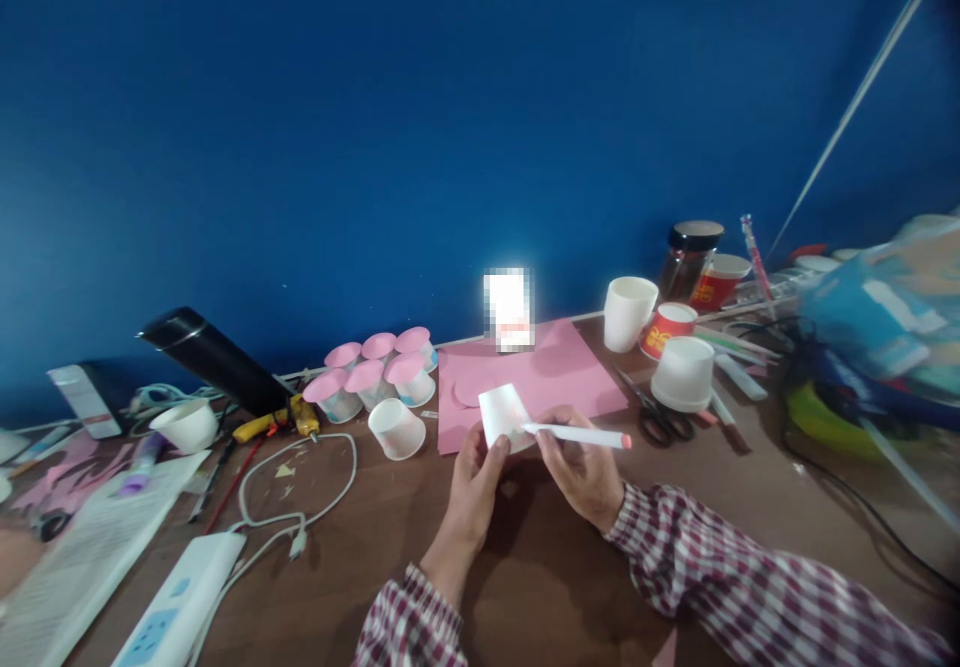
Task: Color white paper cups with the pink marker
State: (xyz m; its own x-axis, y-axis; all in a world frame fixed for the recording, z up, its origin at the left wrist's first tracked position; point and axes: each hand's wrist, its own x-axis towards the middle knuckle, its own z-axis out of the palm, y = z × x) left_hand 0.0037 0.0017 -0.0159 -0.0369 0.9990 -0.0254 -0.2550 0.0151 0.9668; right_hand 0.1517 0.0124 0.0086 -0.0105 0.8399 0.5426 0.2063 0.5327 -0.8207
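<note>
My left hand [480,472] is closed around a small white paper cup [499,407], which is tipped on its side and has faint pinkish marks. In my right hand [581,467] is a white marker [581,435] with an orange-pink end, its tip at the cup's surface. Fingers of both hands hide the cup's lower edge. Behind them lies a pink paper sheet [555,372] with a pink paper disc [474,390] on it. To the left stand several small cups topped with pink discs [367,375], and one uncovered paper cup [397,429].
Scissors [664,422], an upturned white cup [682,374] and a red cup [670,327] stand right of the sheet. A bright, blurred-out upright object [508,309] is near the wall. Leftward lie a black bottle [217,357], a power strip [180,597] and cables.
</note>
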